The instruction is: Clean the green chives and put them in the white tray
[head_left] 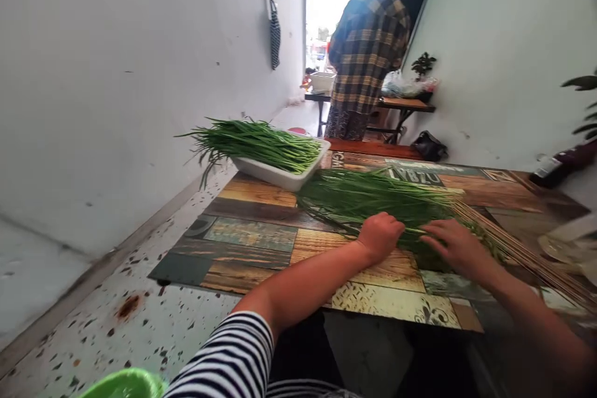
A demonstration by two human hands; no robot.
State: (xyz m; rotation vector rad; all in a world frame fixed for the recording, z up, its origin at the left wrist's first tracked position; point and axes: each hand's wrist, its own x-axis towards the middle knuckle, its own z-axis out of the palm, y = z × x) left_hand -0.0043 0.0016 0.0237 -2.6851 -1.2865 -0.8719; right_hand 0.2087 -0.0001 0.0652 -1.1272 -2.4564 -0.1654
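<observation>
A pile of long green garlic chives [368, 193] lies across the wooden-patterned table, pale stalk ends to the right. My left hand [381, 237] is closed in a fist around a few chives at the pile's near edge. Just to its right, my right hand [459, 247] pinches the pale stalk end of the same chives between thumb and fingers. Behind and left of the pile, a white plastic tray [289, 183] holds a thick heap of chives [261, 144], their leaves drooping over its left side.
Thin wooden sticks [522, 252] lie at the right of the patterned table [252, 255]. A dark bottle [562, 165] is at the right edge. A person in a plaid shirt [368, 43] stands beyond, by another table [405, 102]. A green basin [124, 384] is on the floor.
</observation>
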